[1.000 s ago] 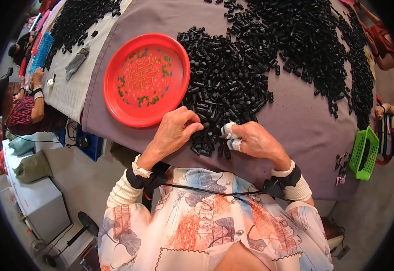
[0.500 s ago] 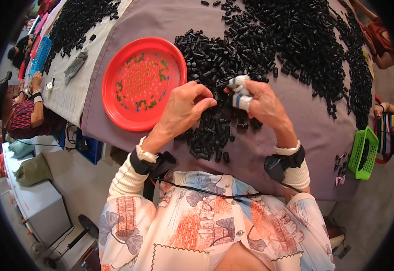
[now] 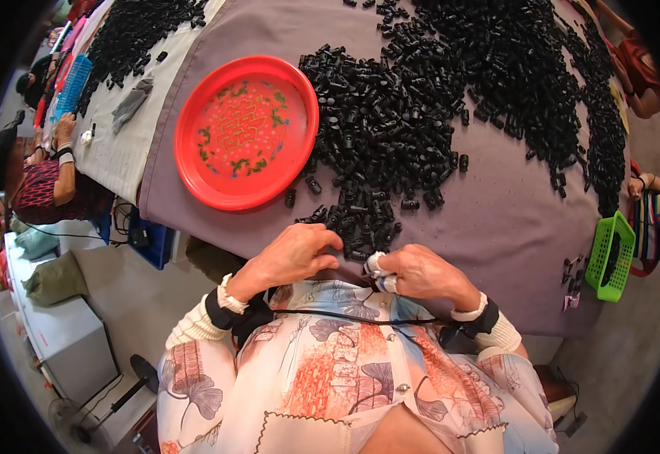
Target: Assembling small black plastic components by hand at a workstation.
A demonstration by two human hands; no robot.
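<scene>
1. The left hand [image 3: 292, 253] was positioned at the near edge of the cloth-covered tabletop [image 3: 496, 227]. Its grip stood slightly open, with thumb and forefinger parted; whether the hidden palm retained anything could not be determined.
2. The right hand [image 3: 424, 272] was located at 3 o'clock from the left hand, fingers curled inward, white finger sleeves [image 3: 380, 265] fitted. Its grip opening, and any item held, could not be determined.
3. A small cluster of black cylindrical parts [image 3: 360, 223] lay at 2 o'clock from the left hand and 10 o'clock from the right hand.
4. The main pile [image 3: 383, 125] of these parts lay at 1 o'clock from the left hand.
5. A round red tray [image 3: 239, 204] rested at 11 o'clock from the left hand.
6. A green plastic basket [image 3: 608, 292] stood at 3 o'clock from the right hand.
</scene>
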